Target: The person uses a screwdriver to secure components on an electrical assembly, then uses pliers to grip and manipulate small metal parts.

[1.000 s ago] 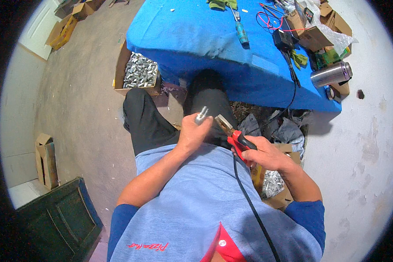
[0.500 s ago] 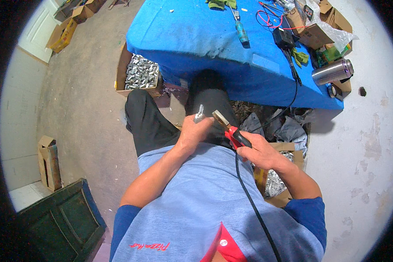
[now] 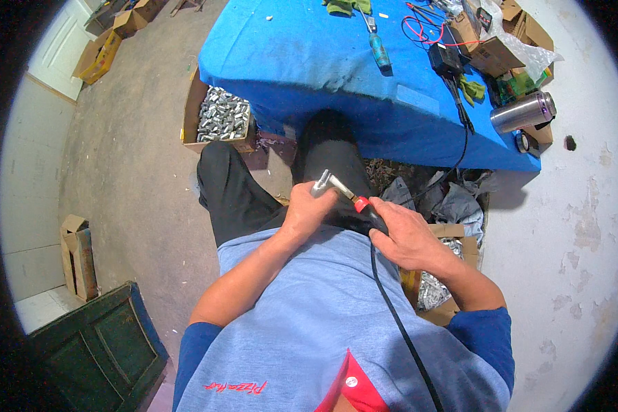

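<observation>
1. Red-and-black pliers (image 3: 362,204) are in the right hand (image 3: 405,235); its grip is closed around the handles and covers most of them.
2. Left hand (image 3: 305,210) has its grip closed on a small silver metal piece (image 3: 318,187), leaving the upper end free.
3. This piece is held above the dark trousers (image 3: 331,152), between the grey-blue shirt (image 3: 302,295) and the blue-covered counter (image 3: 292,48).
4. As I judge, the step in hand is to apply the pliers to the piece: their head meets or overlaps its upper end, but I cannot tell whether the jaws bite, or how wide they stand.
5. The next move seems to call for a steady left hand and a well-aligned pliers head.
6. The piece's long axis is slanted: its free end points away from the body and slightly rightward. The pliers point forward and leftward, crossing that axis.
</observation>
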Tool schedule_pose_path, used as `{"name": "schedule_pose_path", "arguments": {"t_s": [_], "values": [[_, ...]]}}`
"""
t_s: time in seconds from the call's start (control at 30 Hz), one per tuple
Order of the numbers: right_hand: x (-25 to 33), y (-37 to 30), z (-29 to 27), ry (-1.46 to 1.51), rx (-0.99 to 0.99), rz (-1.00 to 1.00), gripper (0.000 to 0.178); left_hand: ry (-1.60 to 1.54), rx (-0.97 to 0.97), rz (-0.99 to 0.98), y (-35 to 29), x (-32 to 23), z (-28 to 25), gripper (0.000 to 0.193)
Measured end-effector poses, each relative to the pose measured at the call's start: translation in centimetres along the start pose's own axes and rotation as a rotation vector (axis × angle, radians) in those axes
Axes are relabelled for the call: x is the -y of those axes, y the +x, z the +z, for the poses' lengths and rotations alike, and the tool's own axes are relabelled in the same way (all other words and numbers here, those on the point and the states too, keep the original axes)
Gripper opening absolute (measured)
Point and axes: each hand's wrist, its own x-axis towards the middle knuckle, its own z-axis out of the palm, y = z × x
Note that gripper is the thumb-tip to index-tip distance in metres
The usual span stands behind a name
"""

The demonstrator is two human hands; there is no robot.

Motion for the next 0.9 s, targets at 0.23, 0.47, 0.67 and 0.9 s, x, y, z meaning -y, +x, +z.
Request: {"name": "schedule_pose_path", "arguments": {"t_s": [0.23, 0.47, 0.67, 0.9], "values": [[-0.1, -0.1, 0.7, -0.110, -0.025, -0.001, 0.059, 0.087, -0.022, 0.019, -0.4, -1.3, 0.0, 0.026], [0.0, 0.1, 1.2, -0.124, -0.081, -0.049, 0.053, 0.128, -0.031, 0.065, -0.1, -0.1, 0.0, 0.027], [-0.1, 0.6, 0.8, 0.131, 0.038, 0.072, 0.036, 0.158, -0.010, 0.055, 0.0, 0.1, -0.3, 0.026], [-1.4, 1.2, -0.1, 0.587, 0.250, 0.150, 0.026, 0.094, 0.052, 0.002, -0.4, -1.2, -0.3, 0.023]]}}
